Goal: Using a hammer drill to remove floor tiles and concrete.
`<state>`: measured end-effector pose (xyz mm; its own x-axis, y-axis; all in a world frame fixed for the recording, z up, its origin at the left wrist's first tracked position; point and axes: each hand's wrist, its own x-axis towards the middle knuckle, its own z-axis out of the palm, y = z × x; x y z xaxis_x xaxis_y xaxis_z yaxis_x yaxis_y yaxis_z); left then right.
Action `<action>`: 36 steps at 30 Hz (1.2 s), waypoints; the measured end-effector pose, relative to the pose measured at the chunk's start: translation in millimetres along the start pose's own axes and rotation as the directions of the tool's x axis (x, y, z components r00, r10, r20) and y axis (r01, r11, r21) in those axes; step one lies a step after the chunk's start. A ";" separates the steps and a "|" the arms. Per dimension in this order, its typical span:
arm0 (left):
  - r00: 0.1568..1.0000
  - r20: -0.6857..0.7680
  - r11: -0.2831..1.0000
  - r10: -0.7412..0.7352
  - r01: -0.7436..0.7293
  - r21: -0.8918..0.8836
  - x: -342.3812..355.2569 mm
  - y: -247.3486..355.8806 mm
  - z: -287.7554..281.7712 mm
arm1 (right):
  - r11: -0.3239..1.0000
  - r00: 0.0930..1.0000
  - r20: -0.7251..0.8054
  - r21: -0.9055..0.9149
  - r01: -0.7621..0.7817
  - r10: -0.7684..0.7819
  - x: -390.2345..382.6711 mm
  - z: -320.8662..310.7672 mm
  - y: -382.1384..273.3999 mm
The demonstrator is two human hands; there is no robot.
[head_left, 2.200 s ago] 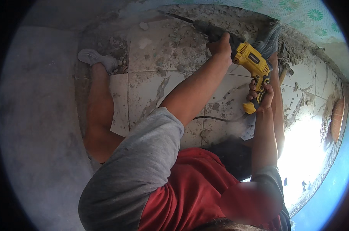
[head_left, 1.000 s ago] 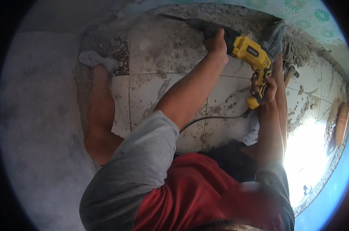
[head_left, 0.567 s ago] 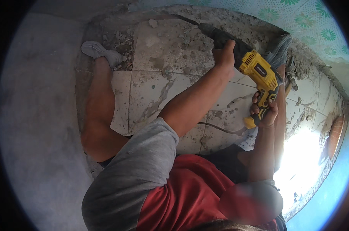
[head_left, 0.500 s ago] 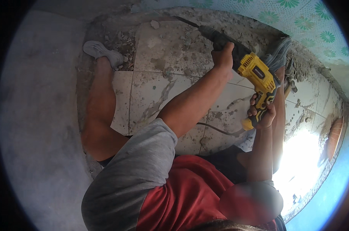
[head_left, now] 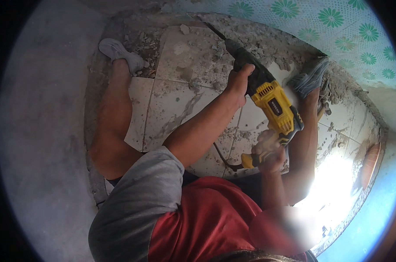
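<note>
Grey surface [head_left: 41, 122], the largest area, fills the side from 8 to 10 o'clock. Floor [head_left: 171, 100], of pale veined tiles strewn with grit, occupies the middle. Patterned wall [head_left: 333, 32], pale blue with green flowers, curves from 12 to 2 o'clock. Shirt [head_left: 215, 214], red with grey sleeves, covers the torso at 6 o'clock. The bare left leg [head_left: 117, 105] lies between 9 and 10 o'clock, the right leg [head_left: 305, 135] at 3. Drill [head_left: 274, 105], yellow and black, lies at 2 o'clock between the legs, its nose toward 12. Left hand [head_left: 239, 83], between 1 and 2 o'clock, grips the dark front section, thumb uppermost. Right hand [head_left: 270, 155], between 3 and 4, is blurred, its fingers closed round the rear handle. Grey shoes: left shoe [head_left: 121, 54] between 10 and 11 o'clock, beside rubble [head_left: 147, 46] at 11; right shoe [head_left: 309, 76] at 2. Hammer [head_left: 324, 108], partly hidden, lies near 3, just beyond the right leg. Bit [head_left: 214, 29], long and dark, points to 12; contact at its tip cannot be told. Cable [head_left: 219, 153], thinnest, curves from the handle between 4 and 5.
</note>
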<state>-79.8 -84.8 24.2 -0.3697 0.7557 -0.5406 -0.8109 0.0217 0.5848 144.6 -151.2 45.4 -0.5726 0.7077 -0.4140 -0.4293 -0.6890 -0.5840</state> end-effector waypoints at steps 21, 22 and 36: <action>1.000 -0.005 0.999 0.008 -0.008 0.049 -12.0 36.1 -29.8 | 1.000 0.999 -0.037 0.006 0.027 -0.027 -11.9 39.9 48.5; 1.000 -0.008 0.999 0.008 -0.008 0.046 -12.9 36.0 -27.8 | 0.999 0.999 -0.018 0.030 0.032 -0.031 -10.3 40.3 45.9; 0.995 -0.093 0.997 0.039 -0.033 0.065 0.9 24.2 -3.0 | 1.000 0.999 -0.051 -0.010 0.009 -0.009 12.9 17.1 11.2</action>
<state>-101.2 -85.6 36.1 -0.4415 0.6916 -0.5716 -0.7670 0.0396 0.6404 120.5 -152.5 45.5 -0.5320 0.7211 -0.4439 -0.4270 -0.6811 -0.5947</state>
